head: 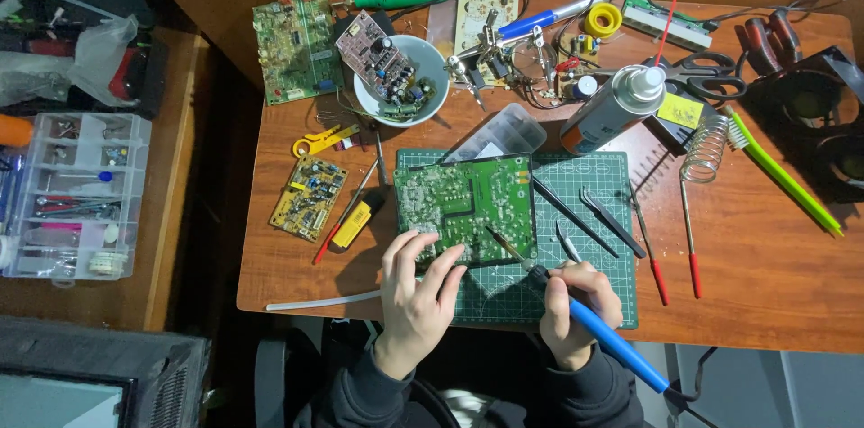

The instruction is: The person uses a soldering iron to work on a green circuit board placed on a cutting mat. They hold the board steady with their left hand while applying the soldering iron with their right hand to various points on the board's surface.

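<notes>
The large green printed circuit board (466,208) lies solder side up on the dark green gridded cutting mat (594,178), near the front edge of the brown wooden desk (765,257). The left hand (416,288) rests on the board's near left corner, fingers spread and pressing down, grasping nothing. The right hand (576,306) is closed around the blue-handled soldering iron (576,306), pen fashion, with the tip resting on or just above the board's lower middle area. As a judgement, work on the board is in progress: the iron is applied, but no joint can be classed as finished or outstanding, since the solder points are too small to resolve. Three dark metal tweezers (589,216) lie on the mat just right of the board, untouched. A white aerosol can (612,109) lies tilted beyond the mat, and a white bowl (434,57) behind the board holds a smaller circuit board and loose components. Tip contact cannot be confirmed. The iron's cord runs off the lower frame edge. The board's component side is hidden, and the left palm covers part of the near corner.
</notes>
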